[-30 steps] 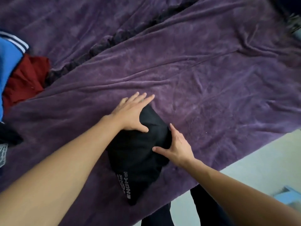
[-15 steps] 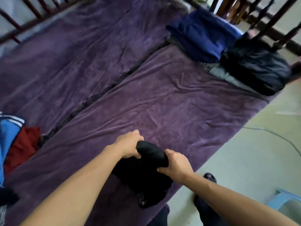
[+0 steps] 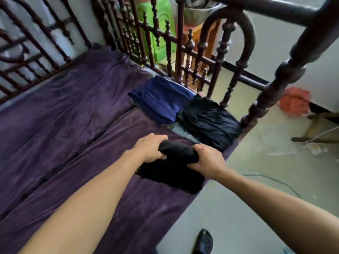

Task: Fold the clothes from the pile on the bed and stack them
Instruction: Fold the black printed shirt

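Black garment [image 3: 172, 171], folded into a thick wad, gripped at its upper rolled edge by both hands. Left hand [image 3: 149, 149]: fingers [image 3: 159, 138] curled over the top of the roll, thumb tucked under on the near side, pinching the cloth. Right hand [image 3: 206, 160]: same hold on the other end, fingers wrapped over the far side and mostly hidden, thumb pressing in from below. Hands close together, only a short span of roll bare between them.

Below the fingers the rest of the garment spreads toward the person over the purple cover [image 3: 73, 125] of the bed, close to the bed's edge. Cannot tell whether it rests on the cover or hangs just clear of it.

Beyond the fingers, toward the corner of the bed: folded clothes. Navy piece [image 3: 161, 99] beyond the left fingers, black folded piece [image 3: 207, 121] just beyond the right fingers, the two touching edge to edge. Grey cloth [image 3: 180, 131] shows from under them, nearest the fingers. Held garment is near the black folded piece, not touching it.

Dark turned-wood bed rail [image 3: 190, 46] runs behind the folded clothes. Right of the right fingers, pale floor [image 3: 256, 171]. Dark shoe [image 3: 204, 241] on it, below the right forearm. Orange-red bundle [image 3: 295, 101] on the floor far right, by the wall.
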The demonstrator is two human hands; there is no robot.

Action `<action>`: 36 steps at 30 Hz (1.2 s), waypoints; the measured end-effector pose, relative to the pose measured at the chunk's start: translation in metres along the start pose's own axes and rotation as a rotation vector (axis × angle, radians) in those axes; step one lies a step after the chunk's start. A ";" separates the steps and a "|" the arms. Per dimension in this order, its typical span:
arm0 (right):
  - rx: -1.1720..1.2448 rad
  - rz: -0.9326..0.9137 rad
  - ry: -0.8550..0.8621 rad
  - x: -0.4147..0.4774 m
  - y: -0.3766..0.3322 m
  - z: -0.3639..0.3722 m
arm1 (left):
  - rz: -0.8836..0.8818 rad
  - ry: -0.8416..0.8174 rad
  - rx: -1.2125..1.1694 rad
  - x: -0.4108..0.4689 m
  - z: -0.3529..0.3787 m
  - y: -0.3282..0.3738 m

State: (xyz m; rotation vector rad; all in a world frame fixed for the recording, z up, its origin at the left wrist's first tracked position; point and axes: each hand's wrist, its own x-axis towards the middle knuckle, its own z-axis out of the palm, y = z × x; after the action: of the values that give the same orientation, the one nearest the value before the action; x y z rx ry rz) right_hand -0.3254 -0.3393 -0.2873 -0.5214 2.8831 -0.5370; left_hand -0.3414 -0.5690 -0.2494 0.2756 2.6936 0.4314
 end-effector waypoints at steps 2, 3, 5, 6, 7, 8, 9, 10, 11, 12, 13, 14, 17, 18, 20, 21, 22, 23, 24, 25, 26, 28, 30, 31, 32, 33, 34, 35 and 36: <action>-0.006 -0.015 0.021 0.017 0.015 -0.023 | 0.025 0.014 0.013 0.022 -0.023 0.015; -0.003 -0.020 0.026 0.026 0.020 -0.034 | 0.032 0.019 0.019 0.033 -0.034 0.020; 0.019 -0.022 0.037 0.047 0.026 -0.052 | 0.039 0.022 0.029 0.055 -0.059 0.025; 0.033 -0.016 0.042 0.059 0.027 -0.060 | 0.044 0.020 0.036 0.066 -0.071 0.026; 0.045 -0.007 0.042 0.072 0.028 -0.069 | 0.048 0.015 0.045 0.078 -0.083 0.026; 0.061 0.005 0.040 0.086 0.029 -0.076 | 0.048 0.010 0.053 0.091 -0.095 0.025; 0.084 0.019 0.039 0.101 0.030 -0.083 | 0.046 0.004 0.061 0.105 -0.108 0.023; 0.115 0.035 0.034 0.118 0.031 -0.088 | 0.045 -0.004 0.071 0.120 -0.120 0.021; 0.154 0.057 0.020 0.135 0.033 -0.092 | 0.042 -0.022 0.076 0.136 -0.132 0.017; 0.199 0.083 -0.001 0.154 0.034 -0.095 | 0.030 -0.049 0.069 0.153 -0.144 0.013; 0.246 0.106 -0.028 0.173 0.036 -0.096 | 0.014 -0.084 0.050 0.171 -0.155 0.007; 0.293 0.126 -0.060 0.193 0.039 -0.096 | -0.007 -0.126 0.035 0.191 -0.165 0.001; 0.414 0.183 -0.146 0.253 0.051 -0.083 | -0.055 -0.228 0.044 0.253 -0.181 -0.019; 0.455 0.206 -0.171 0.272 0.057 -0.076 | -0.068 -0.266 0.058 0.274 -0.183 -0.025; 0.528 0.276 -0.208 0.307 0.075 -0.057 | -0.095 -0.295 0.085 0.322 -0.177 -0.038; 0.547 0.311 -0.217 0.314 0.083 -0.052 | -0.103 -0.278 0.080 0.336 -0.169 -0.041; 0.553 0.358 -0.212 0.326 0.095 -0.042 | -0.113 -0.232 0.061 0.357 -0.157 -0.046; 0.520 0.412 -0.196 0.337 0.107 -0.034 | -0.129 -0.143 0.048 0.379 -0.143 -0.051; 0.428 0.447 -0.181 0.345 0.118 -0.026 | -0.143 -0.031 0.057 0.394 -0.126 -0.056; 0.281 0.451 -0.177 0.348 0.129 -0.020 | -0.156 0.092 0.086 0.403 -0.106 -0.060; 0.125 0.421 -0.180 0.350 0.137 -0.014 | -0.174 0.216 0.102 0.406 -0.086 -0.064; -0.126 0.270 -0.122 0.342 0.146 -0.003 | -0.211 0.392 0.070 0.395 -0.045 -0.077; -0.272 0.052 0.049 0.329 0.143 0.011 | -0.219 0.495 0.041 0.371 0.000 -0.090; -0.281 -0.041 0.130 0.326 0.140 0.020 | -0.225 0.500 0.044 0.357 0.019 -0.095; -0.260 -0.109 0.173 0.325 0.139 0.030 | -0.241 0.460 0.049 0.347 0.035 -0.099; -0.242 -0.134 0.145 0.328 0.139 0.040 | -0.269 0.397 0.049 0.341 0.048 -0.103; -0.239 -0.124 0.068 0.332 0.143 0.050 | -0.303 0.339 0.043 0.339 0.057 -0.107; -0.257 -0.101 -0.021 0.337 0.148 0.061 | -0.333 0.294 0.036 0.340 0.064 -0.109; -0.285 -0.080 -0.095 0.342 0.154 0.071 | -0.349 0.266 0.037 0.343 0.069 -0.112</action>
State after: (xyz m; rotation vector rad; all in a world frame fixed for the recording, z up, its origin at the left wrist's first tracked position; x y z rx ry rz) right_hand -0.6736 -0.3520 -0.4425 -0.6853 2.8709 -0.1051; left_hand -0.6365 -0.5699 -0.4677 -0.2594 2.9285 0.3305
